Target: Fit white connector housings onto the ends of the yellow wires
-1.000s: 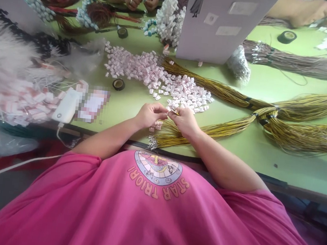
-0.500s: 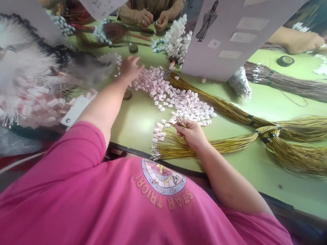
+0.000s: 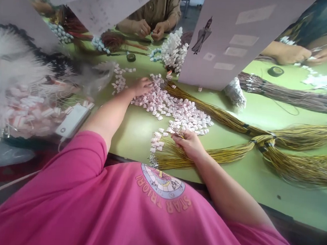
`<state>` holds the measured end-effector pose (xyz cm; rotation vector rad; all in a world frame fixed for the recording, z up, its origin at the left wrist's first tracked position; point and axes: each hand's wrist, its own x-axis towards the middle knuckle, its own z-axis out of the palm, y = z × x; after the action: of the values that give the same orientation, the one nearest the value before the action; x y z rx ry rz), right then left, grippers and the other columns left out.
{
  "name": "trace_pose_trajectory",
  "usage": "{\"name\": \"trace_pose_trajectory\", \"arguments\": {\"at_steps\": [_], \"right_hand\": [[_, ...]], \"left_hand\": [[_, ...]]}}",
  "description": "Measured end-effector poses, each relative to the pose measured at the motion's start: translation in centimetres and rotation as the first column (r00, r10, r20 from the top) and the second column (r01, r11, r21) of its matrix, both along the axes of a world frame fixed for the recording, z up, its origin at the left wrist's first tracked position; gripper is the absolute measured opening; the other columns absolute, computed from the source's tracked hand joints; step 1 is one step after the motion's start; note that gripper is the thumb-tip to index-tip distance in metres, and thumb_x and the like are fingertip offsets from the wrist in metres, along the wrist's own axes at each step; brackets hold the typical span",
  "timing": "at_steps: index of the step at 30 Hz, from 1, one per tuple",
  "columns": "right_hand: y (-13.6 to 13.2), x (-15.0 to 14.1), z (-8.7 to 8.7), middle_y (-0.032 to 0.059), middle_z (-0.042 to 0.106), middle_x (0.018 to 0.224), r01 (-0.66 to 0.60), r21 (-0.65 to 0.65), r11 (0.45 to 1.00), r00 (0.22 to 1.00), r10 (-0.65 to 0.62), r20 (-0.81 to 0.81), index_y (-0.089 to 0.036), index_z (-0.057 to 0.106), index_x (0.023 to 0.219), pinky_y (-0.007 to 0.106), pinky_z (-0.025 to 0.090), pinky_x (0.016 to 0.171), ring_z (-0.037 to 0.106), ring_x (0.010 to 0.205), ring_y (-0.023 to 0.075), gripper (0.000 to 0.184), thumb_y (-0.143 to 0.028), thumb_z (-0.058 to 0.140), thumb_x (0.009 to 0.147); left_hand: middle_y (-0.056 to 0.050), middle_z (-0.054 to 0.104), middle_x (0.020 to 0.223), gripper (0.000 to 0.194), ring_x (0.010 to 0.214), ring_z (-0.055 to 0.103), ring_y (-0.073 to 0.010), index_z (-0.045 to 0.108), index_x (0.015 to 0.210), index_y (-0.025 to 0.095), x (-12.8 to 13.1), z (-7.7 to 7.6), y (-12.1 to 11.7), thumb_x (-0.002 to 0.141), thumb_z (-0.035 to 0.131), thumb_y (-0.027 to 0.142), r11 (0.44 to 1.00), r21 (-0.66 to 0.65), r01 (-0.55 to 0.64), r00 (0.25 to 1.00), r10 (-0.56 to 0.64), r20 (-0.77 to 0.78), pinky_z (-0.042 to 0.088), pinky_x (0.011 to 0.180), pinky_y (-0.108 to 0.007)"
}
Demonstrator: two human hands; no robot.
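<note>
Many small pink and white pieces [image 3: 189, 115] lie in a long, loose heap on the green desk [image 3: 130, 133]. The left hand [image 3: 142, 86] reaches out to the far part of this heap, its palm turned down and its fingers among the pieces; whether they are pinching one cannot be told. The right hand [image 3: 189, 142] is closer to the body, at the near edge of the heap, with its fingers closed on a few thin cord ends [image 3: 178, 131], whose tips poke out past the thumb side.

Under and beside the right hand runs a bundle of yellow-brown cords [image 3: 230, 152], its silvery tips [image 3: 153, 160] near the front edge of the desk. A small group of pieces [image 3: 157, 140] rests at that end of the bundle. Another cord bundle [image 3: 211, 111] stretches from the heap toward the right, and the two meet at a dark-banded crossing.

A white device [image 3: 73, 120] with a cable sits at the left, next to a blurred pile of pink and white tags [image 3: 28, 113]. Beyond the heap are a roll of black tape [image 3: 131, 57], a white cluster [image 3: 174, 50] and an upright panel [image 3: 215, 62]. Across the desk, another person's hands [image 3: 151, 29] hold something small.
</note>
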<state>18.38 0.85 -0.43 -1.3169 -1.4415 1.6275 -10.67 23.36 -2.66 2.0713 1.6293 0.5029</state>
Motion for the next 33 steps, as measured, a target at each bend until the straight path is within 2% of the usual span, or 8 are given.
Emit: {"name": "trace_pose_trajectory", "arguments": {"at_steps": [4, 7, 12, 16, 19, 21, 25, 33], "right_hand": [[-0.2, 0.1, -0.1, -0.0041, 0.052, 0.053, -0.014, 0.016, 1.000, 1.000, 0.015, -0.018, -0.016, 0.065, 0.077, 0.026, 0.033, 0.054, 0.042, 0.050, 0.0089, 0.025, -0.040, 0.068, 0.070], [-0.4, 0.0, 0.2, -0.0016, 0.060, 0.061, -0.058, 0.034, 0.998, 0.998, 0.059, -0.028, -0.016, 0.066, 0.084, 0.026, 0.037, 0.057, 0.047, 0.054, 0.0095, 0.022, -0.035, 0.065, 0.073], [-0.6, -0.4, 0.7, 0.0009, 0.063, 0.064, -0.055, 0.088, 0.995, 0.998, 0.056, -0.001, -0.017, 0.059, 0.070, 0.026, 0.039, 0.058, 0.049, 0.054, 0.0091, 0.012, -0.028, 0.056, 0.076], [-0.6, -0.7, 0.8, -0.0005, 0.058, 0.057, -0.035, 0.112, 0.993, 0.996, 0.026, 0.081, -0.017, 0.055, 0.063, 0.025, 0.037, 0.055, 0.047, 0.052, 0.0088, 0.009, -0.022, 0.057, 0.071], [-0.6, -0.7, 0.8, -0.0032, 0.053, 0.052, -0.006, 0.121, 0.993, 0.995, -0.007, 0.102, -0.018, 0.053, 0.064, 0.025, 0.033, 0.052, 0.043, 0.048, 0.0080, 0.007, -0.021, 0.057, 0.070], [-0.6, -0.7, 0.6, -0.0049, 0.048, 0.049, 0.018, 0.124, 0.992, 0.995, -0.031, 0.099, -0.019, 0.052, 0.063, 0.025, 0.030, 0.050, 0.039, 0.046, 0.0073, 0.007, -0.021, 0.056, 0.069], [-0.5, -0.7, 0.3, -0.0041, 0.049, 0.051, 0.031, 0.102, 0.994, 0.996, -0.039, 0.081, -0.018, 0.054, 0.065, 0.025, 0.028, 0.048, 0.039, 0.046, 0.0075, 0.006, -0.022, 0.057, 0.068], [-0.8, -0.6, 1.1, -0.0053, 0.043, 0.049, -0.008, 0.123, 0.992, 0.987, -0.012, 0.163, -0.017, 0.057, 0.068, 0.026, 0.025, 0.049, 0.035, 0.047, 0.0072, 0.012, -0.029, 0.060, 0.070]], "left_hand": [[-0.007, 0.039, 0.148, 0.051, 0.136, 0.034, -0.0268, 0.053, 0.135, 0.022, 0.2, -0.1, -4.1, 0.088, 0.048, 0.041, 0.999, 0.015, 0.038, 0.984, -0.035, -0.175, 0.022, 0.115, -0.041], [-0.005, 0.037, 0.150, 0.049, 0.140, 0.029, -0.0263, 0.055, 0.134, 0.023, 0.5, 0.2, -7.0, 0.087, 0.049, 0.038, 0.998, -0.005, 0.062, 0.976, -0.062, -0.208, 0.019, 0.117, -0.038], [-0.005, 0.028, 0.154, 0.051, 0.140, 0.030, -0.0287, 0.053, 0.135, 0.024, 0.7, 2.5, -11.0, 0.085, 0.053, 0.034, 0.994, -0.078, 0.078, 0.974, -0.092, -0.207, 0.024, 0.115, -0.038], [-0.011, 0.057, 0.126, 0.038, 0.118, 0.051, -0.0259, 0.066, 0.115, 0.015, 1.2, 4.3, -14.0, 0.084, 0.054, 0.032, 0.993, 0.106, 0.055, 0.979, -0.032, -0.203, 0.038, 0.103, -0.038], [-0.008, 0.065, 0.103, 0.028, 0.102, 0.054, -0.0256, 0.072, 0.097, 0.019, 1.7, 4.4, -16.1, 0.078, 0.061, 0.037, 0.972, 0.027, 0.233, 0.924, -0.213, -0.318, 0.040, 0.094, -0.040], [-0.007, 0.064, 0.102, 0.027, 0.102, 0.052, -0.0261, 0.072, 0.097, 0.021, 2.0, 4.0, -17.0, 0.077, 0.063, 0.036, 0.957, -0.042, 0.286, 0.881, -0.280, -0.381, 0.039, 0.092, -0.039], [-0.010, 0.062, 0.102, 0.029, 0.101, 0.050, -0.0275, 0.070, 0.096, 0.018, 2.5, 3.2, -17.7, 0.079, 0.059, 0.039, 0.975, -0.068, 0.209, 0.877, -0.218, -0.428, 0.038, 0.092, -0.041], [-0.008, 0.064, 0.095, 0.021, 0.089, 0.056, -0.0209, 0.066, 0.095, 0.017, 3.0, 3.7, -17.9, 0.081, 0.056, 0.028, 0.981, -0.115, 0.159, 0.939, -0.186, -0.288, 0.043, 0.081, -0.033]]}}
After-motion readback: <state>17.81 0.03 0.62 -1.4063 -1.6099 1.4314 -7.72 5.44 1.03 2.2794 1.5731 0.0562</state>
